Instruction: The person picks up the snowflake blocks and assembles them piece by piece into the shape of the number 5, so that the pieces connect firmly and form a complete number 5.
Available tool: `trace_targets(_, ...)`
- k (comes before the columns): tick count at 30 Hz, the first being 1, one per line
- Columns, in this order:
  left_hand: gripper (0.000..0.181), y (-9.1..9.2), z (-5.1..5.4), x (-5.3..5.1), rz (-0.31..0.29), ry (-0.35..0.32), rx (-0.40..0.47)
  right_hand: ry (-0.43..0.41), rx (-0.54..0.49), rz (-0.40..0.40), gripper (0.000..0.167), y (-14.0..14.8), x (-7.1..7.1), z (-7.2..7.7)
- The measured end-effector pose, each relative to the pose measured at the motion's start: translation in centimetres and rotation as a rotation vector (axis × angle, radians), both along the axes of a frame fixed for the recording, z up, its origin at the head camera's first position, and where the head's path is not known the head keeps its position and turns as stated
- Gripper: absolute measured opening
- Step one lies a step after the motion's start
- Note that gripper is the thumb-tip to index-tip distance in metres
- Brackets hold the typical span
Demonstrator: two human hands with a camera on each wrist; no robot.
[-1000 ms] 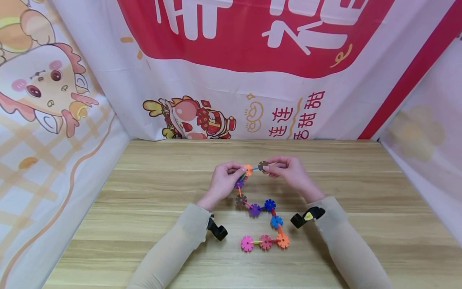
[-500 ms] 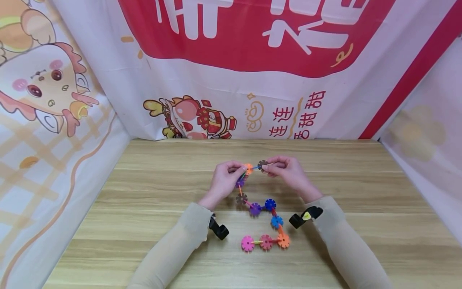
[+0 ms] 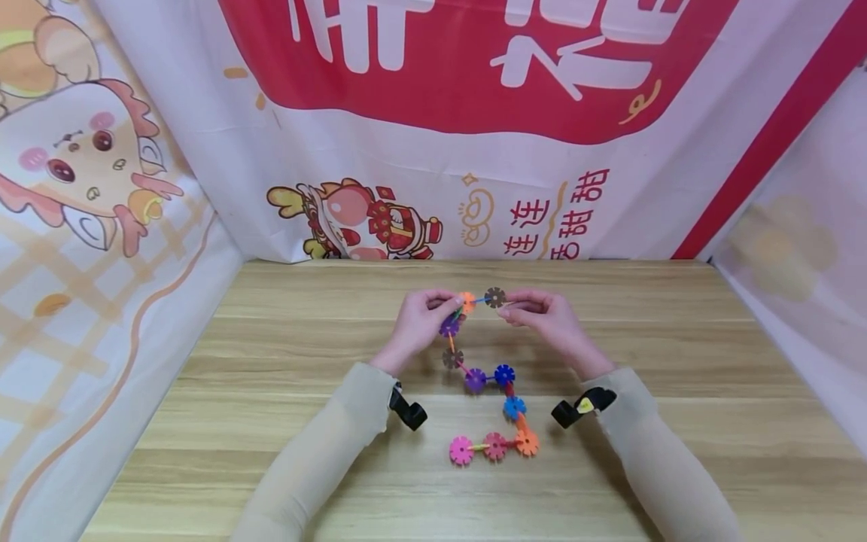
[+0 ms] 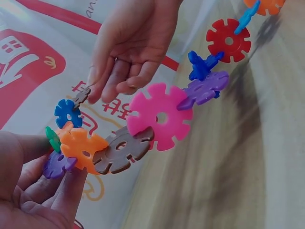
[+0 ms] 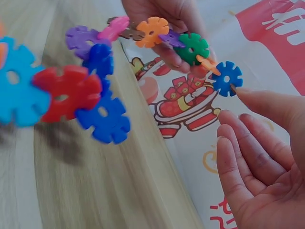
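A chain of colourful notched plastic interlocking discs winds over the wooden table in the head view, its upper end raised. My left hand pinches this end around a green disc and a purple disc, beside an orange disc. At the tip, a brown disc joins a blue disc. My right hand is just beside the brown disc, its thumb at the edge and the other fingers apart from it. Whether the thumb touches is unclear. A pink disc ends the chain nearest me.
The wooden table meets a printed white cloth at the back, with more cloth on both sides. A black wrist mount sits on the left cuff and another black wrist mount on the right.
My right fingers have come off the face of the brown disc and now lie beside it. The chain's raised end and both hands have shifted slightly away from me.
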State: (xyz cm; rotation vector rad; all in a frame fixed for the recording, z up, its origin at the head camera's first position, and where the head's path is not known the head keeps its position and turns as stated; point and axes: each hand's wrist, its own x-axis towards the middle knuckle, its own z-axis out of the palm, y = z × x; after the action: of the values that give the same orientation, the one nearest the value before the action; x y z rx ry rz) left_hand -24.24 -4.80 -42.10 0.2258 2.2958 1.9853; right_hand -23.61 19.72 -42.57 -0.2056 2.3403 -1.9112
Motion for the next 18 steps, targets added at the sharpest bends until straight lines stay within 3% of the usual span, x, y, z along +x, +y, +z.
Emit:
trace_targets(9, 0.018, -0.1, 1.2, -1.7, 0.019, 0.047, -0.07, 0.01, 0.087, 0.047, 0.041, 1.2, 0.9, -0.2)
trace_targets(18, 0.02, -0.4, 1.0, -3.1, -0.029, -0.023, -0.008, -0.028, 0.138, 0.131, 0.047, 1.4, 3.1, -0.4)
